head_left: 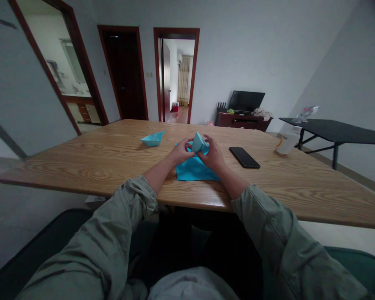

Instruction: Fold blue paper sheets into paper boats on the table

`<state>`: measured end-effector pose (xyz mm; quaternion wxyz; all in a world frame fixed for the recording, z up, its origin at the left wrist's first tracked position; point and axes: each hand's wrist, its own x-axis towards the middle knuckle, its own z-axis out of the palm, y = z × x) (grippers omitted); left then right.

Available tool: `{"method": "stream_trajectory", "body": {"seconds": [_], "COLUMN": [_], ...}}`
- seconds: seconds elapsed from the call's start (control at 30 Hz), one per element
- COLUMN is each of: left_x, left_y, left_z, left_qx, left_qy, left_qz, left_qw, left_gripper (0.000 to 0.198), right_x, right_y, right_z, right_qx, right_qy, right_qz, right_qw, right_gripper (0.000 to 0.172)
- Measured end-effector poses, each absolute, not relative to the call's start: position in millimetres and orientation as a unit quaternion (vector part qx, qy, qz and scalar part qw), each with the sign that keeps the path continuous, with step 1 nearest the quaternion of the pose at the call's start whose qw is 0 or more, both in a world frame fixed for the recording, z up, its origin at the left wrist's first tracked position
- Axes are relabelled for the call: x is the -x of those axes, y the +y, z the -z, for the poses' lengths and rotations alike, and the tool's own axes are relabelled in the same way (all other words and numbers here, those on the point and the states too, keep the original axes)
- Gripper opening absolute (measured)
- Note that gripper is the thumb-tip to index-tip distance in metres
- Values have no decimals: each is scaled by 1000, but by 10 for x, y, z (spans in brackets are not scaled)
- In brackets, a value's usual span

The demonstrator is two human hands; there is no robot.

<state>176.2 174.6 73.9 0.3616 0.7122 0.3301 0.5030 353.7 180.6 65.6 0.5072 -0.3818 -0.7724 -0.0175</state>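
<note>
- One folded light-blue paper piece (198,143) between left hand (180,153) and right hand (213,156); both pinch it, above one blue sheet (193,171).
- One light-blue paper boat (153,139), left of hands, apart.
- One black smartphone (244,157), right.
- One wooden table (103,166) under sheet, boat, phone.
</note>
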Motion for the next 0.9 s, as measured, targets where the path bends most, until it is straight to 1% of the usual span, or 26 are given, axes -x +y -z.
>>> {"method": "stream_trajectory", "body": {"seconds": [0.17, 0.27, 0.37, 0.5, 0.57, 0.73, 0.8, 0.9], "left_x": [-1710, -1664, -1631, -1641, -1673, -1799, -1844, -1889], "left_y": [1731, 1716, 1693, 1664, 1645, 1555, 1512, 1466], "left_z": [-773, -801, -838, -863, -854, -826, -840, -881], "left_qx": [-690, -688, -684, -683, -694, -723, -730, -724], "left_qy": [321, 311, 304, 300, 315, 393, 410, 437], "left_qz": [-486, -467, -452, -443, -457, -518, -513, -510], "left_qw": [430, 460, 484, 498, 458, 232, 188, 157], "left_gripper": [86, 90, 86, 82, 81, 90, 92, 86], "right_x": [-3547, -3565, -3577, -3566, -3552, -3516, -3498, -3444], "right_y": [1757, 1739, 1725, 1695, 1689, 1710, 1704, 1675], "right_z": [-688, -705, -718, -736, -742, -740, -744, -764], "right_qx": [372, 369, 371, 401, 422, 464, 468, 464], "right_qy": [-791, -792, -787, -780, -772, -741, -736, -739], "right_qz": [-38, -57, -51, -36, -22, 39, 58, 68], "right_qw": [484, 483, 490, 478, 474, 483, 486, 484], "right_gripper": [83, 86, 85, 75, 70, 64, 61, 57]}}
